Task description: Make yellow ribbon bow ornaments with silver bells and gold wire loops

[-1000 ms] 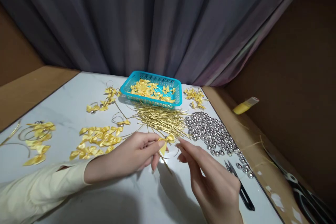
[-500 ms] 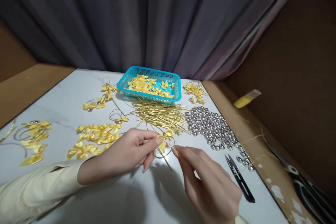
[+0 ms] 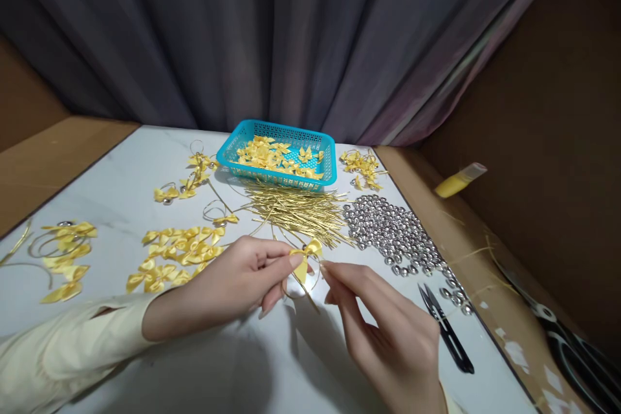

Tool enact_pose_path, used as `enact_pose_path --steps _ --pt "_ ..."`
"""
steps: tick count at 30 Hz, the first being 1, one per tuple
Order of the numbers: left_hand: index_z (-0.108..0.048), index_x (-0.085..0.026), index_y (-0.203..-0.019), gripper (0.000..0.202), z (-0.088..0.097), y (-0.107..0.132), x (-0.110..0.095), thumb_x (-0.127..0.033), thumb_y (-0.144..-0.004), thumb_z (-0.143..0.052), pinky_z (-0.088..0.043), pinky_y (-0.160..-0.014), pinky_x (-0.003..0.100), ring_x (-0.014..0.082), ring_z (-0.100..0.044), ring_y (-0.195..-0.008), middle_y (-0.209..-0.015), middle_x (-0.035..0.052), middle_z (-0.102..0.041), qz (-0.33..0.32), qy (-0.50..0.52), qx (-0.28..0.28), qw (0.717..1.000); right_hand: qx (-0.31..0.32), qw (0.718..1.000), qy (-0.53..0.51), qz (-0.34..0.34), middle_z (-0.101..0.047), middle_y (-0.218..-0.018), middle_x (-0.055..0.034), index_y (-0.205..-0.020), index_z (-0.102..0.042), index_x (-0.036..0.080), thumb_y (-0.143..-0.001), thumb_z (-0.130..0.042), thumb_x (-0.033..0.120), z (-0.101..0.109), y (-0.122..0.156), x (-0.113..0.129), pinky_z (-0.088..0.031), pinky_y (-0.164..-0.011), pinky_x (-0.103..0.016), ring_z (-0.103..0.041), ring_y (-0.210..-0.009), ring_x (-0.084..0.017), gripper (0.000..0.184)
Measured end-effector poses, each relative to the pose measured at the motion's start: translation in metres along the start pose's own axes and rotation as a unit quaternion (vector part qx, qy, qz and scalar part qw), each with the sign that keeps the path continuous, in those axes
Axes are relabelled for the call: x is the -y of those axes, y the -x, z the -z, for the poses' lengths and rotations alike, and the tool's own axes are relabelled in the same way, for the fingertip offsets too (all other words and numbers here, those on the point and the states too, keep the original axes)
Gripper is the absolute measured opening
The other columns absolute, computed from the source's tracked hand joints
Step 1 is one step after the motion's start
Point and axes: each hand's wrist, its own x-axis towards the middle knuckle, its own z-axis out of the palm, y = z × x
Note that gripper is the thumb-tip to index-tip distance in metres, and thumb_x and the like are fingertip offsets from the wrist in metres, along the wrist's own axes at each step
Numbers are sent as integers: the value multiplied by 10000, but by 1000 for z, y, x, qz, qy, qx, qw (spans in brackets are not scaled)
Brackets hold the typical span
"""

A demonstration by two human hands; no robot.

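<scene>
My left hand (image 3: 264, 272) pinches a yellow ribbon bow (image 3: 301, 265) between thumb and fingers, above the white table. A thin gold cord (image 3: 290, 292) is bent into a loop below and beside the bow. My right hand (image 3: 378, 317) is closed, its thumb and forefinger pinching the cord at the right side of the loop. A loose cord end points down toward the table. Just beyond both hands lies a pile of gold cord pieces (image 3: 295, 210).
A blue basket (image 3: 276, 178) holds yellow bows at the back. Silver beads (image 3: 388, 233) spread on the right, near black thread snips (image 3: 449, 330). Loose bows (image 3: 182, 246) and looped bows (image 3: 68, 259) lie on the left. Large scissors (image 3: 557, 330) rest at far right.
My right fingertips have moved slightly up along the loop, and my right hand has turned a little. My left hand keeps its pinch on the bow.
</scene>
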Motion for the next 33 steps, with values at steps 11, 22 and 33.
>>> enact_pose_path --steps 11,22,33 --pt "-476 -155 -596 392 3 0 -1 -413 -885 -417 -261 -397 161 43 -309 -361 -385 -91 -383 31 18 30 999 35 996 80 20 -632 -700 -58 -937 -585 106 -791 -485 -27 2 4 -1 -475 -546 -238 -580 -595 -124 221" --pt "-426 -160 -570 409 3 -2 0 -421 -885 -421 -242 -398 165 41 -284 -366 -388 -93 -362 44 58 60 996 34 994 103 31 -635 -684 -50 -950 -602 104 -773 -466 -23 5 5 -1 -466 -537 -240 -584 -583 -127 256" --pt "-477 -159 -617 359 3 -1 -5 -410 -869 -426 -205 -374 167 42 -261 -350 -388 -95 -358 55 68 64 994 31 994 102 37 -639 -692 -57 -943 -601 99 -762 -457 -41 6 4 0 -469 -535 -237 -577 -596 -127 270"
